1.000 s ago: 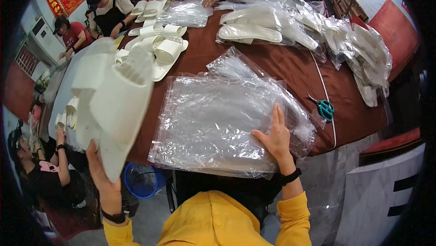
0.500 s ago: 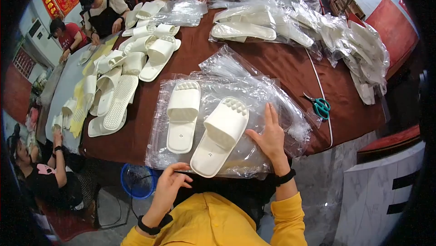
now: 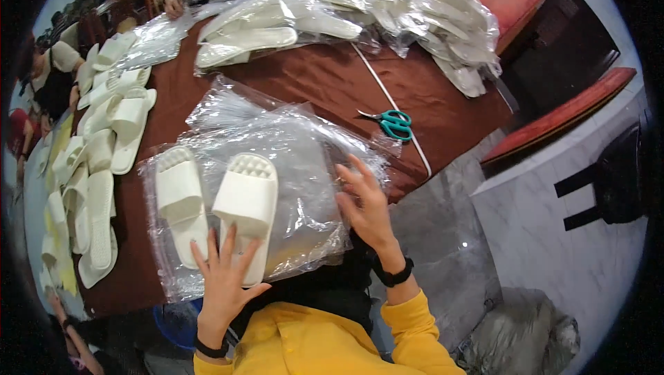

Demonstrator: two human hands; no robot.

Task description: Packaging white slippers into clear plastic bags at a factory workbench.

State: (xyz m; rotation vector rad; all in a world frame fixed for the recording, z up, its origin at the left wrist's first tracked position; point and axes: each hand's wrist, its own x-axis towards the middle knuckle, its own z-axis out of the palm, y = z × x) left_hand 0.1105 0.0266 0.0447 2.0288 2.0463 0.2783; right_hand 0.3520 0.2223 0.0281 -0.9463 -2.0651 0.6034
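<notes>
Two white slippers lie side by side on a stack of clear plastic bags (image 3: 304,202) at the near edge of the table. My left hand (image 3: 225,275) is open, its fingers spread over the heel part of the right-hand slipper (image 3: 245,198) and reaching to the left-hand slipper (image 3: 178,195). At the right edge of the bags is my right hand (image 3: 365,202), open, fingers apart and slightly bent, holding nothing. Whether it touches the plastic I cannot tell.
Teal-handled scissors (image 3: 395,124) lie beside a white cord (image 3: 394,98) on the brown cloth (image 3: 318,74). Loose white slippers (image 3: 131,126) are heaped at left. Bagged slippers (image 3: 443,22) fill the far side, where a co-worker's hand (image 3: 173,6) rests. A blue bin (image 3: 178,323) stands below.
The view has swung to the right. My left hand has moved from beside the right-hand slipper onto its heel part and spread its fingers. My right hand's fingers have parted and bent.
</notes>
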